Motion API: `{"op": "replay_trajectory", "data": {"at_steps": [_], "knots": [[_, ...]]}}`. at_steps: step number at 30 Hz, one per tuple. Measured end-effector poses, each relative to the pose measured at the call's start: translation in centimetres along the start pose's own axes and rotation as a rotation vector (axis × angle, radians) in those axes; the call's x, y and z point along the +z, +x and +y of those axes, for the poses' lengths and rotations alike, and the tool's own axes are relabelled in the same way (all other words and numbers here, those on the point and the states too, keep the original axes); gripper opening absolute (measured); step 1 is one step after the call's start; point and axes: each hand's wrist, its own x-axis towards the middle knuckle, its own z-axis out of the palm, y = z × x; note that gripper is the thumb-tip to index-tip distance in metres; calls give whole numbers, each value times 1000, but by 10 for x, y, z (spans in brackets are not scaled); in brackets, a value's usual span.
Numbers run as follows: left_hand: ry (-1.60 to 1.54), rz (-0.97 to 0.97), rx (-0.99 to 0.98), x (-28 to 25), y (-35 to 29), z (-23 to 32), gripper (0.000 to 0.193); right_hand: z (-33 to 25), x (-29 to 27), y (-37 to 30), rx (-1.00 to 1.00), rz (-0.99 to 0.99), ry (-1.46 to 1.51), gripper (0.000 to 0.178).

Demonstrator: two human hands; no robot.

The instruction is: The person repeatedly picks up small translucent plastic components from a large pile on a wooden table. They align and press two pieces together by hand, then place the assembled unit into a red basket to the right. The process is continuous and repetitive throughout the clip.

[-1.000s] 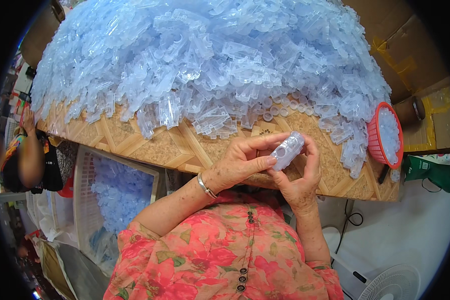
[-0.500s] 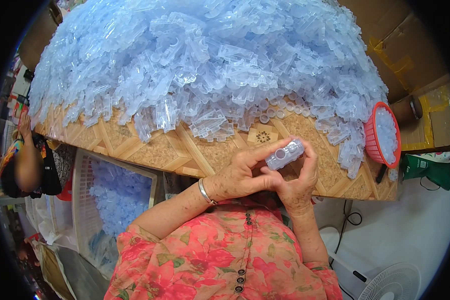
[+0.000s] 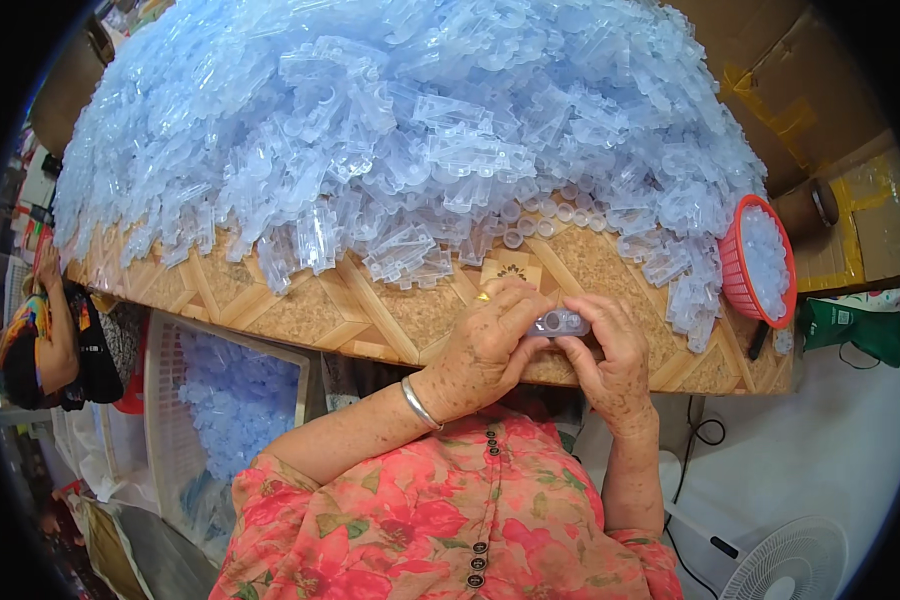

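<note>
Between my two hands, just over the table's near edge, is a small clear plastic part [image 3: 558, 323] with a round opening in its face. My left hand [image 3: 490, 340], with a ring and a silver bracelet, pinches its left end. The fingers of my right hand [image 3: 610, 350] close on its right end. Beyond them a huge heap of clear bluish plastic pieces [image 3: 400, 130] covers most of the table [image 3: 390, 315]. Several small round clear caps [image 3: 547, 228] lie loose at the heap's front edge.
At the table's right end stands a red basket [image 3: 738, 265] of small clear pieces, beside a dark stick-like object [image 3: 759, 340]. A white crate [image 3: 165, 420] of plastic parts is below left. A fan [image 3: 785, 565] stands lower right; another person [image 3: 55, 335] is at far left.
The plastic part has been turned and drawn slightly nearer to me. My fingers have shifted from cradling it to gripping both its ends.
</note>
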Motion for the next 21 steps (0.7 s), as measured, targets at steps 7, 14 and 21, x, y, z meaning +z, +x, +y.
{"op": "replay_trajectory", "data": {"at_steps": [7, 14, 21], "knots": [[36, -32, -28, -3, 6, -1, 39, 2, 3, 1, 10, -10, -11, 40], [33, 4, 4, -1, 2, -3, 42, -2, -19, 32, 131, -83, 94, 32], [-14, 38, 26, 0, 1, -5, 44, 37, 10, 71, 76, -14, -465, 27]]}}
